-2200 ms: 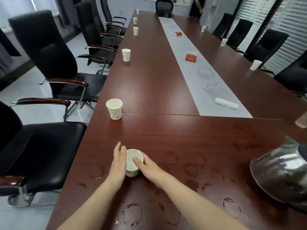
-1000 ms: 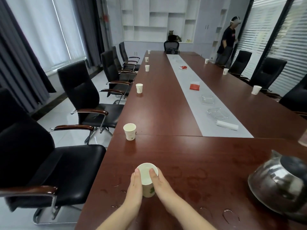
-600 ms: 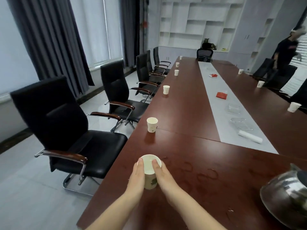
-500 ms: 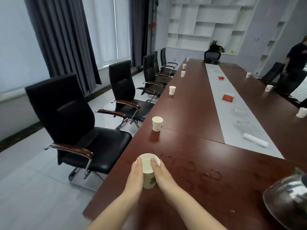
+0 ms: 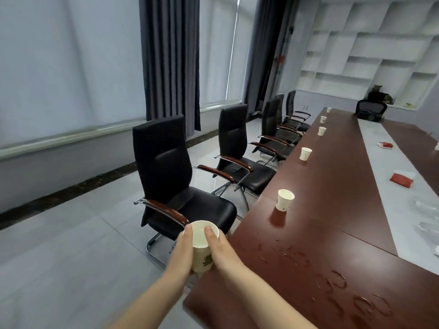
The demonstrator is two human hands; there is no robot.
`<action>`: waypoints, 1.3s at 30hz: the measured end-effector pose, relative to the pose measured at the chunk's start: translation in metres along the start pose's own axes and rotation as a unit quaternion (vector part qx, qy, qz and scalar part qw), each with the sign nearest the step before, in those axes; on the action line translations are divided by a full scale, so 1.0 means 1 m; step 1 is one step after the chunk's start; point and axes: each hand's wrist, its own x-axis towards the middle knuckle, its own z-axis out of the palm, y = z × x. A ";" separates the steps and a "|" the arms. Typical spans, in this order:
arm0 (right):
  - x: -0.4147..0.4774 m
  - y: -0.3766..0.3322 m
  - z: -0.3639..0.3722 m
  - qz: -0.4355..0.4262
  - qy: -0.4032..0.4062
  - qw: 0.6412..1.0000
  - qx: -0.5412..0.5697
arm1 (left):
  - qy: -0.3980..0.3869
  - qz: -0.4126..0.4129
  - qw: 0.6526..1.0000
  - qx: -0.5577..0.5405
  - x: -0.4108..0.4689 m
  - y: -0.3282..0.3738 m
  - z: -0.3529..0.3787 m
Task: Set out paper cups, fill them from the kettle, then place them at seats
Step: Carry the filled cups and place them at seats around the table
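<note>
The nearest chair [image 5: 171, 186] stood just left of the hands. The left hand [image 5: 181, 254] and the right hand [image 5: 222, 254] both gripped the paper cup [image 5: 200, 245] between them. They held it upright in the air by the left edge of the tabletop [image 5: 308, 233]. Squeezing its thin wall or a jolt could probably slop liquid onto the floor or chair. The cup was white with a green print low on its side. How full it was could not be told. Other cups [image 5: 285, 200] stood along the edge.

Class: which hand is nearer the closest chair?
Left. The left hand holds the cup on the chair's side; the right hand holds its other side, by the table.
</note>
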 end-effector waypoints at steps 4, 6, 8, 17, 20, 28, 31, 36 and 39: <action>0.038 -0.026 0.064 0.039 -0.030 0.999 0.012 | 0.011 0.012 1.000 0.024 0.039 0.023 -0.064; 0.062 -0.044 0.099 0.032 -0.034 0.999 0.010 | 0.016 0.019 0.999 0.032 0.064 0.039 -0.099; 0.080 -0.061 0.130 0.024 -0.037 0.999 0.012 | 0.016 0.023 0.999 0.035 0.084 0.054 -0.130; 0.180 -0.118 0.262 0.026 -0.071 0.997 0.033 | 0.050 0.039 0.996 0.056 0.175 0.116 -0.261; 0.218 -0.130 0.303 0.034 -0.093 0.995 0.030 | 0.068 0.040 0.996 0.042 0.209 0.131 -0.299; 0.341 -0.153 0.393 0.042 -0.147 0.988 0.039 | 0.110 0.012 0.994 0.020 0.330 0.163 -0.385; 0.404 -0.167 0.421 0.036 -0.161 0.986 0.040 | 0.113 0.007 0.993 0.025 0.390 0.181 -0.411; 0.497 -0.201 0.454 0.021 -0.160 0.986 0.034 | 0.115 0.004 0.993 0.009 0.484 0.224 -0.439; 0.554 -0.222 0.471 0.027 -0.155 0.987 0.040 | 0.110 0.008 0.994 0.000 0.540 0.250 -0.453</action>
